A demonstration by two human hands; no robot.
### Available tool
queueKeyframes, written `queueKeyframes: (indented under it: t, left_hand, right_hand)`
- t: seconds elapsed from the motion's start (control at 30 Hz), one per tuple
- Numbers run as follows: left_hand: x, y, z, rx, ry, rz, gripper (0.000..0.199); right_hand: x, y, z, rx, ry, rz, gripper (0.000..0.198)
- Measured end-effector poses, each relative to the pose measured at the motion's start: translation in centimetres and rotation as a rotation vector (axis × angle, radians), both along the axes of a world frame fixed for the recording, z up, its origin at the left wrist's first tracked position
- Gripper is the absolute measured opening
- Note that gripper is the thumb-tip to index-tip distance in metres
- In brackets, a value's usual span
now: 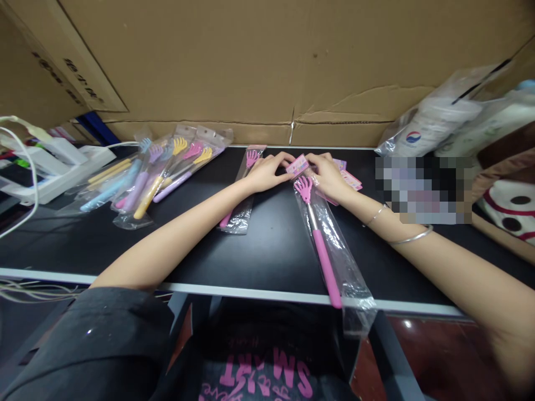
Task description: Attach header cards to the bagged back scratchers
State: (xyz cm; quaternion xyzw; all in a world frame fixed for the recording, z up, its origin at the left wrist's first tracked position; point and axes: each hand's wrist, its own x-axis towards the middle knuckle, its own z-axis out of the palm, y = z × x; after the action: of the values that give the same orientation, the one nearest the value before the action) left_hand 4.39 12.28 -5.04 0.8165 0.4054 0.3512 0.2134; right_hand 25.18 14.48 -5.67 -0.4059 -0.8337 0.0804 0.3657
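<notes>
My left hand (271, 171) and my right hand (330, 177) meet at a small printed pink card (298, 165), fingers closed on its opposite edges. The card sits at the top of a clear bag (353, 273) that holds a pink back scratcher (324, 262) with a hand-shaped head and a metal shaft. The handle's end reaches the table's near edge, and the bag hangs past it. Partly under my left hand and wrist lies a second bagged pink back scratcher (252, 158). Several more printed cards (351, 179) lie behind my right hand, partly hidden by it.
Several bagged back scratchers (144, 178) in yellow, blue and purple lie in a pile on the left. Beyond them is a white power strip (62, 167) with cables. A bagged white cup (434, 125) and another person's arm (507, 236) are at the right. Cardboard (234, 61) walls the back.
</notes>
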Motion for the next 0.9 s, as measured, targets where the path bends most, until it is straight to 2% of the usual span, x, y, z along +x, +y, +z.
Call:
queueKeyframes:
  t: [0.13,0.33,0.6,0.9]
  left_hand:
    - [0.0,0.2,0.1,0.056,0.033,0.048,0.032]
    - [0.0,0.2,0.4,0.098,0.039,0.086,0.031]
    - [-0.3,0.1,0.7,0.105,0.061,0.136,0.03]
    - [-0.2,-0.3,1.8,0.141,0.071,0.135,0.029]
  right_hand:
    - [0.1,-0.2,0.3,-0.036,0.004,-0.038,0.026]
    - [-0.1,-0.9,1.3,-0.09,-0.004,-0.135,0.03]
    - [-0.5,-1.7,1.7,-0.093,-0.049,-0.099,0.019]
    - [-0.4,-1.4,1.4,-0.054,-0.147,-0.113,0.018]
